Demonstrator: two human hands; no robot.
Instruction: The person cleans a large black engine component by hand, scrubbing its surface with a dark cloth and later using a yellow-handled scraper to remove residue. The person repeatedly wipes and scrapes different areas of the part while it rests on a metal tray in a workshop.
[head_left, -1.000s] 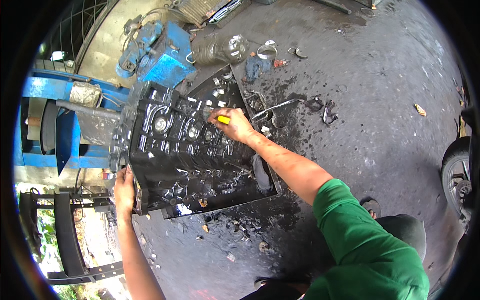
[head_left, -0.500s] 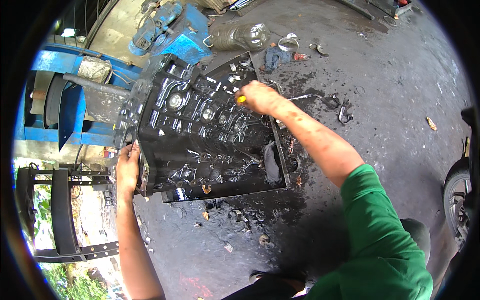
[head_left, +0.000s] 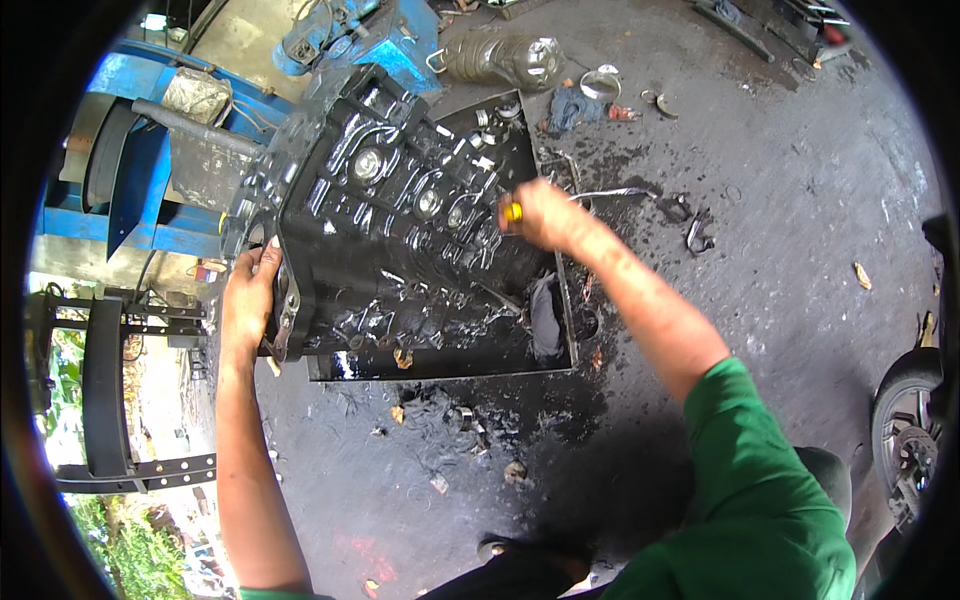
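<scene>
An oily black engine block (head_left: pixel 370 225) lies over a dark metal tray (head_left: pixel 455 376), its cylinder openings and ribs shining wet. My left hand (head_left: pixel 250 300) grips the block's left flange, thumb over the edge. At the block's right side my right hand (head_left: pixel 545 215) is closed around a tool with a yellow handle end (head_left: pixel 513 212). The tool's working end is hidden, so its kind does not show. Inside the tray, near its right wall, lies a dark rag (head_left: pixel 546 318). Small metal pieces (head_left: pixel 484 118) sit at the tray's far end.
Behind the block stand a blue machine (head_left: pixel 385 45) and a big clear plastic bottle (head_left: pixel 500 60) on its side. Rings (head_left: pixel 602 82) and a blue-grey rag (head_left: pixel 575 108) lie on the oil-stained floor. A motorcycle wheel (head_left: pixel 905 410) is at far right; a blue frame (head_left: pixel 150 215) stands left.
The view has turned a little, shifting the block and tray in the picture. My right hand has moved slightly nearer and to the right with the tool. My left hand keeps its hold.
</scene>
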